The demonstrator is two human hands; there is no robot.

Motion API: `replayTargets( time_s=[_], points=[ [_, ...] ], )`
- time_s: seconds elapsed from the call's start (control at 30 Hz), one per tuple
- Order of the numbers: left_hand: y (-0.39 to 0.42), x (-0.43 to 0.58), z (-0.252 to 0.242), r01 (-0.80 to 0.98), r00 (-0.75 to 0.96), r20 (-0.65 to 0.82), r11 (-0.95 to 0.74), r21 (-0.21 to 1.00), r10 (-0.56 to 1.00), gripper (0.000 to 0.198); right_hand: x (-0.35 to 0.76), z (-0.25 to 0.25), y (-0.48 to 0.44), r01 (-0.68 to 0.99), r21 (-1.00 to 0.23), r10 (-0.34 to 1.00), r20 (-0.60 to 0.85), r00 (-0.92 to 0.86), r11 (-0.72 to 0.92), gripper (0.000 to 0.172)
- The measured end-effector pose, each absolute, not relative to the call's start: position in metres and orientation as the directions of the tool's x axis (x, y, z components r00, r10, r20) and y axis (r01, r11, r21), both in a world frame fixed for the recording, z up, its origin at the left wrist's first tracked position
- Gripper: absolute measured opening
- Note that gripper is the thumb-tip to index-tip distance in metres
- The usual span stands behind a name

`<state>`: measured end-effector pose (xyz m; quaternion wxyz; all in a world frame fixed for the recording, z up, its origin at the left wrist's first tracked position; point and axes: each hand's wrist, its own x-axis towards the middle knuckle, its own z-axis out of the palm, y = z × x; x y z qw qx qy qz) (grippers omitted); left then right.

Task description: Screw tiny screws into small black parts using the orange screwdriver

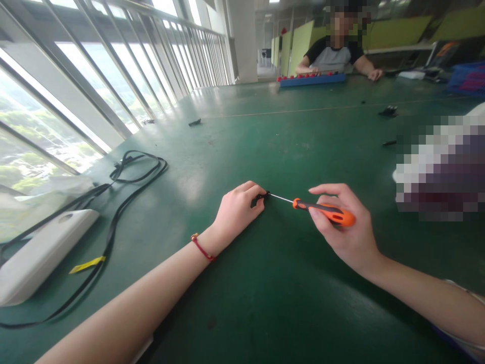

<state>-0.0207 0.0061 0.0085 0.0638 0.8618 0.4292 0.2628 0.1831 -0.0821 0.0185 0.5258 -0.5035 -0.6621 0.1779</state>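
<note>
Presently, left hand: black part pinched by fingers
Right hand: screwdriver clasped by fingers, tip at part

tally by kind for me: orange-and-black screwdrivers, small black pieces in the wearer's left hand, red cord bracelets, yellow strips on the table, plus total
Orange-and-black screwdriver, in the right hand: 1
Small black piece, in the left hand: 1
Red cord bracelet: 1
Yellow strip: 1
Total: 4

Office-like workroom: yellow-green partitions beyond a green worktable.
</note>
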Motion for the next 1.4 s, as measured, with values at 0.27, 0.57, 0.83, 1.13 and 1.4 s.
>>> replayTargets(
  time_s=[0.27,0.57,0.83,1.13,1.4],
  points=[
    [0.0042,-0.0191,0.0101,0.694,0.497,0.39,-0.625,0.357,0.775,0.017,0.1838,0.0204,-0.0821,0.469,-0.782,0.877,0.479,0.032,0.41,0.01],
    [0.005,-0.0192,0.0088,0.688,0.478,0.393,-0.613,0.388,0.786,0.016,0.1828,0.0178,-0.081,0.459,-0.719,0.788,0.613,0.063,0.522,0.038],
    [0.006,-0.0194,0.0083,0.683,0.457,0.396,-0.6,0.417,0.796,0.015,0.1816,0.0194,-0.0818,0.442,-0.797,0.873,0.484,0.061,0.412,0.02],
    [0.0059,-0.0193,0.0084,0.679,0.459,0.395,-0.6,0.422,0.796,0.015,0.182,0.0192,-0.0839,0.467,-0.807,0.902,0.43,0.045,0.362,0.013],
    [0.0051,-0.0187,0.0084,0.689,0.445,0.392,-0.588,0.424,0.805,0.016,0.1821,0.0166,-0.0788,0.431,-0.772,0.83,0.551,0.088,0.467,0.039]
  ],
)
